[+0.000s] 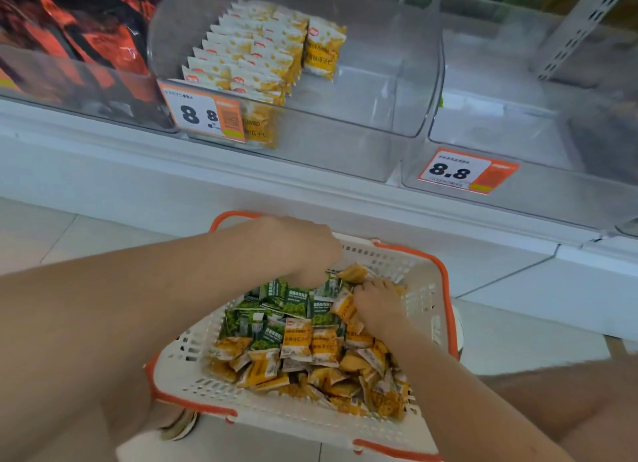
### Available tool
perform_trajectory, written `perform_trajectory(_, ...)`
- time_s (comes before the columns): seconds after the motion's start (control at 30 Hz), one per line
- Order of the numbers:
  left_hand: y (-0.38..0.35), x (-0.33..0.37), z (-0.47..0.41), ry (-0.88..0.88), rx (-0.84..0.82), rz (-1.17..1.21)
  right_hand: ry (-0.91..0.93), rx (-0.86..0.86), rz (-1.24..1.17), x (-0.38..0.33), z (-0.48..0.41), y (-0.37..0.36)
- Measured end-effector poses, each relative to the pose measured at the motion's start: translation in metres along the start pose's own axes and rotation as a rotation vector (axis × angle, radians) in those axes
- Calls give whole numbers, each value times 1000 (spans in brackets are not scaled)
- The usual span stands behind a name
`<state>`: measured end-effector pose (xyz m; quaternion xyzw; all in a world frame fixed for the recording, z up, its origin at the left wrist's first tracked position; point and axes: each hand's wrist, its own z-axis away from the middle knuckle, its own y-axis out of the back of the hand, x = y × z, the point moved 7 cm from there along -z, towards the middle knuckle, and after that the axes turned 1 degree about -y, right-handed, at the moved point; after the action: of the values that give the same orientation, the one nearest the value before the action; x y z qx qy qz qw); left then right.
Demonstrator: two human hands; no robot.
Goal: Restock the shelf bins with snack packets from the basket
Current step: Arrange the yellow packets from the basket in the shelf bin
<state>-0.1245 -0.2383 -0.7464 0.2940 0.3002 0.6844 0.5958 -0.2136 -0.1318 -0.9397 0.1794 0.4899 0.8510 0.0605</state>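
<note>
Both hands are down in the basket (423,309), white mesh with an orange rim, which sits on the floor (69,233) just below the shelf (207,171). The left hand (303,251) reaches in over the basket's far rim, fingertips buried among the green packets (276,297) at the far side of the load, so I cannot tell whether it grips anything. The right hand (376,306) is just beside it, toward the basket's right wall, fingers curled round yellow packets (345,309) (one juts out past the thumb). More yellow ones fill the near half of the basket. Above the basket, the clear middle bin (397,92) holds the shelved packets (241,57), yellow and white, standing upright in rows at its left side behind a price tag (203,112) reading 8.8. Up and to the right of the basket, the right bin (500,92) carries its own tag. Up and left, dark red packs (103,43) fill another bin.
</note>
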Motion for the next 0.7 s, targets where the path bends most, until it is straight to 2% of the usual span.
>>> perform_trajectory(0.07, 1, -2, 3, 5, 0, 20, -18, -29, -118, 2, 2, 6)
perform_trajectory(0.23, 7, -7, 12, 36, -13, 18, 26, -30, -734, -5, 2, 54)
perform_trajectory(0.33, 13, -22, 21, 109, -23, 50, 114, 150, -844, -4, 5, 116)
perform_trajectory(0.47, 34, -48, 45, 176, 44, 133, 200, 277, -838, 0, 21, 199)
perform_trajectory(0.53, 49, -59, 54, 131, 169, 228, 227, 388, -877, 5, 37, 238)
perform_trajectory(0.63, 76, -75, 72, 26, 448, 424, 243, 590, -1056, 17, 61, 282)
perform_trajectory(0.7, 87, -86, 86, -9, 570, 677, 209, 750, -1241, 30, 70, 297)
